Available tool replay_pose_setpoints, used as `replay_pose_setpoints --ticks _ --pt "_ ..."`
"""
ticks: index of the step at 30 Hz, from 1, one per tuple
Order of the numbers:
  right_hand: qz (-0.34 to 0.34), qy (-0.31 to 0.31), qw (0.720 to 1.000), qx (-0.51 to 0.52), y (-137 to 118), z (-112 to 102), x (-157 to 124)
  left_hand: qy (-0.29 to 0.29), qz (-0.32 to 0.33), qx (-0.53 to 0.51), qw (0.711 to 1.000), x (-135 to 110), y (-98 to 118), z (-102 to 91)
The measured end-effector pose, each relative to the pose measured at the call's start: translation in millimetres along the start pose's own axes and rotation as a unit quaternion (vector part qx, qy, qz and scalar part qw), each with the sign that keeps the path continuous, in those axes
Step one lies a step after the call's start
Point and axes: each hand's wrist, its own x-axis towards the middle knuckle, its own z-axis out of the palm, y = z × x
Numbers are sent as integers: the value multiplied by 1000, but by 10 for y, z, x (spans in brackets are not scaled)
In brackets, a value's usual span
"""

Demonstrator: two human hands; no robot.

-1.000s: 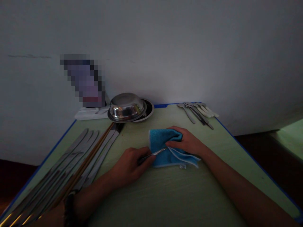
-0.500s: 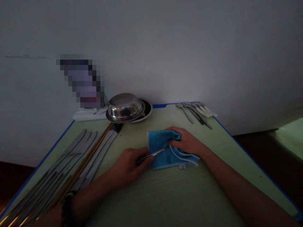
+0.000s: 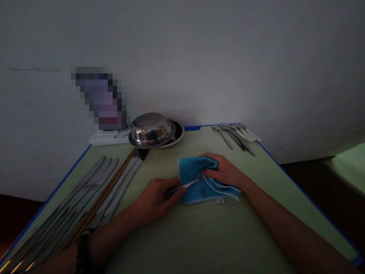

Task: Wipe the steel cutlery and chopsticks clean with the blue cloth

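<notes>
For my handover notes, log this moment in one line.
left hand: holds utensil | right hand: grips cloth | bowl: upside down

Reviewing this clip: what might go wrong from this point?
1. The metal utensil could slip: the left hand grips one end, and the other end meets the blue cloth beside the thumb of the right hand.

2. The left forearm overlaps the row of chopsticks in view, so a sweep might disturb them; whether it touches them I cannot tell.

3. The upturned bowl partly covers a dish; a bump might shift it.
</notes>
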Motion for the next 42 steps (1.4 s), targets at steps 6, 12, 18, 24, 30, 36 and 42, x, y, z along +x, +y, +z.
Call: replay_pose_setpoints --ticks 6,12,18,24,30,36,42 --pt "5 -30 998 55 -15 -54 -26 0 3 -44 999 -7 0 -22" --pt "66 20 993 93 52 -34 8 56 -40 -74 995 -11 -12 -41" --pt "15 71 996 44 76 10 35 52 -8 -48 997 -10 -22 -10" --pt "-7 77 997 -17 47 2 28 41 10 -23 999 -11 -7 -4" --pt "44 108 993 -34 51 30 26 15 -9 -8 1000 7 -7 8" --pt "66 95 993 31 46 17 16 12 -11 1 1000 3 -11 8" --pt "44 -15 999 16 -26 -57 -2 9 7 15 1000 -5 -5 13"
